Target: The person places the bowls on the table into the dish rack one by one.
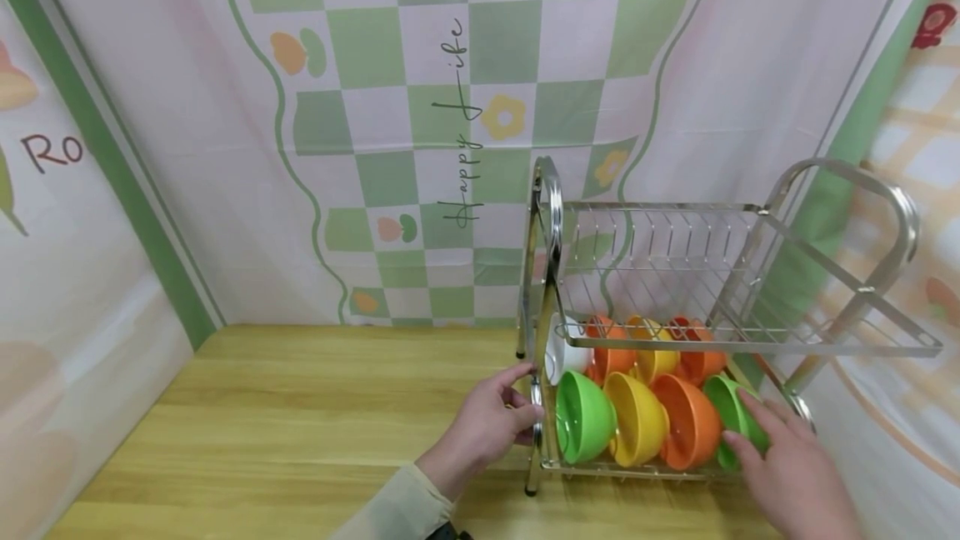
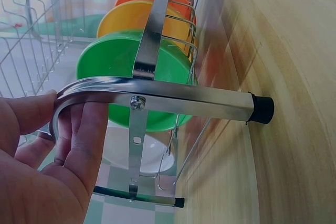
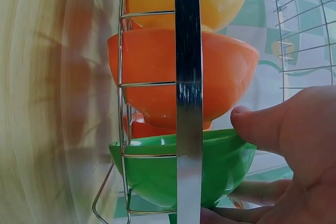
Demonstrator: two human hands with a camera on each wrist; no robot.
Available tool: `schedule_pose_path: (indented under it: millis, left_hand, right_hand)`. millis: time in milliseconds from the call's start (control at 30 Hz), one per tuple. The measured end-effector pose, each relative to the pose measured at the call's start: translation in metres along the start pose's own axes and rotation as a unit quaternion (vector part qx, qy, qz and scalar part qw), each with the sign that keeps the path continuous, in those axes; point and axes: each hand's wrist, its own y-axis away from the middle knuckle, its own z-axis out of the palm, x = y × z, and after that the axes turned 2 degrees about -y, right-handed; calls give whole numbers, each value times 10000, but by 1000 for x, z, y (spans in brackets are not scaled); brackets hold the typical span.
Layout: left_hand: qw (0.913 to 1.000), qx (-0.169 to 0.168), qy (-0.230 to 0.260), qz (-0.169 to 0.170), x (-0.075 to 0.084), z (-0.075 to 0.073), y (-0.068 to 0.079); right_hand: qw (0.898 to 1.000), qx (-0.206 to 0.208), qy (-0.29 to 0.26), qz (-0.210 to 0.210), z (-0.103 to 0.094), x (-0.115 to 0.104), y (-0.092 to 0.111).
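Note:
A two-tier metal dish rack (image 1: 750, 348) stands on the right part of the table. At its left side my left hand (image 1: 491, 419) grips the curved frame, thumb on one side and fingers on the other, as the left wrist view shows. My right hand (image 1: 798, 461) holds the green bowl (image 3: 220, 166) at the right end of the lower front row, thumb at its rim and fingers behind it. Beside it in that row stand an orange bowl (image 1: 688, 423), a yellow bowl (image 1: 641, 422) and another green bowl (image 1: 588, 419), all tilted on edge.
Behind the front row, the lower tier holds a white bowl (image 1: 566, 357) and several orange, yellow and red pieces, partly hidden. The upper tier (image 1: 667, 273) overhangs them. Wooden table (image 1: 300, 423) extends to the left; a patterned curtain (image 1: 435, 132) hangs behind.

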Motion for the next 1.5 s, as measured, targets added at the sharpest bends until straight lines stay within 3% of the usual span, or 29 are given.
schedule_pose_path:
  millis: [267, 600, 933, 1133, 1233, 1300, 1367, 1500]
  left_hand:
    - [10000, 41, -4, -35, -2, 0, -2]
    - [9999, 69, 59, -102, -1, 1, -2]
    - [9999, 111, -21, -88, -1, 5, -2]
    - [9998, -3, -176, -135, -1, 5, 2]
    - [9985, -54, -546, 44, -1, 3, 4]
    - [9938, -50, -1087, 219, 1, 1, 6]
    - [9823, 1, -1830, 398, 2, -1, 9]
    - [9300, 230, -3595, 731, 6, -3, 16]
  right_hand:
    - [9997, -163, -10, 192, -3, -4, 0]
    - [9998, 192, 47, -50, -6, -4, 3]
    - [9999, 77, 143, 44, -15, -14, 5]
    - [9997, 40, 190, 124, -19, -21, 10]
    - [9997, 41, 92, 230, -22, -33, 10]
    - [9996, 29, 55, 260, -23, -43, 10]
    - [9996, -5, 78, 264, -23, -53, 8]
    - [9990, -274, 185, 290, -20, -73, 5]
